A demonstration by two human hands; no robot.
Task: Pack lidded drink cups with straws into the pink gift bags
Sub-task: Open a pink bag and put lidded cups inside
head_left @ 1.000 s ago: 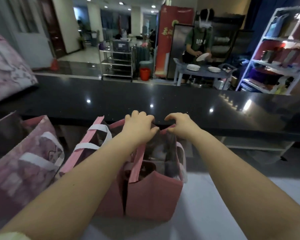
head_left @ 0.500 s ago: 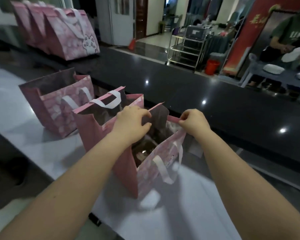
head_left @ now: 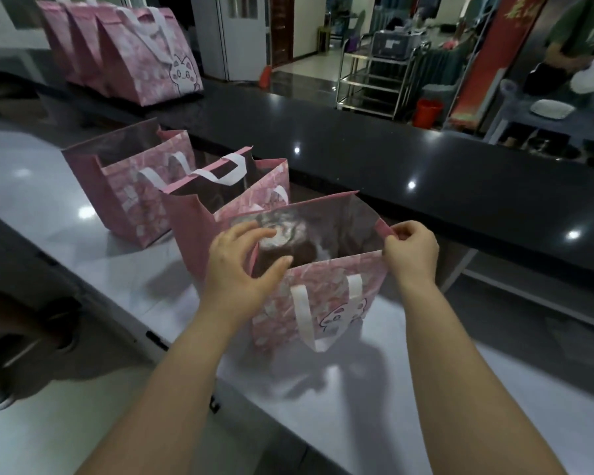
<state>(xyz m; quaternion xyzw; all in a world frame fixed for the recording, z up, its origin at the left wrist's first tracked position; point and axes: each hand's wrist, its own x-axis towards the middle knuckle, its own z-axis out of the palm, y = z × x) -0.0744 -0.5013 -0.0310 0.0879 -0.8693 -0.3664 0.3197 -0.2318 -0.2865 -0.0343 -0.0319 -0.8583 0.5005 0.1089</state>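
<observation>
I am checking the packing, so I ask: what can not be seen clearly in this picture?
Head view:
- nearest bag contents: dark inside, partly behind the left hand; what it holds is unclear.
- left hand fingers: grip on the rim unclear.
- middle bag and far bag contents: hidden by their walls.
- background person: blurred, cut by the edge.
</observation>
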